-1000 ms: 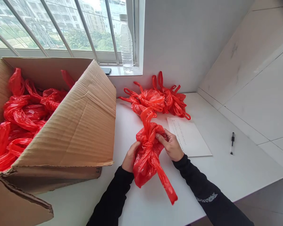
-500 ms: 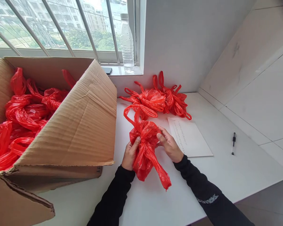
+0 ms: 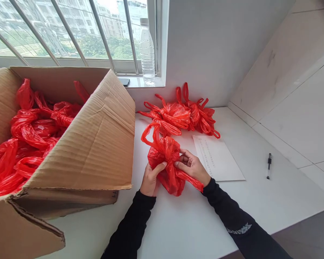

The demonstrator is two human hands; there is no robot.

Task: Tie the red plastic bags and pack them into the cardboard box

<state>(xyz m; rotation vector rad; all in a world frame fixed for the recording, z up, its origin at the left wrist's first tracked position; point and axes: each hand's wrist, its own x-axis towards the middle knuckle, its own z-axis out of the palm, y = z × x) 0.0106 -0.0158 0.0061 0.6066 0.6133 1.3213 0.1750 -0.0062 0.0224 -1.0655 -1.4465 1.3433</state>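
Observation:
A knotted red plastic bag [image 3: 169,151] is held between my two hands above the white table. My left hand [image 3: 151,177] grips its left side, thumb pressed near the knot. On the other side my right hand [image 3: 193,166] pinches the bag by the knot, thumb and fingers closed on it. One handle loop sticks up at the top left, and a twisted tail of plastic trails toward my right wrist. What the bag contains is hidden. Behind it, several tied red plastic bags [image 3: 178,114] lie in a heap against the wall.
At left stands an open cardboard box [image 3: 105,144] filled with red plastic bags [image 3: 35,129]. A printed white sheet [image 3: 224,162] and a black-capped pen [image 3: 269,166] lie on the table [image 3: 259,205] to the right. The windowsill holds a clear bottle [image 3: 147,54] and a dark phone-like object [image 3: 125,82].
The bag's tail has swung up and right toward my right wrist. Both thumbs have moved in to the knot, and the bag's lower part has risen slightly.

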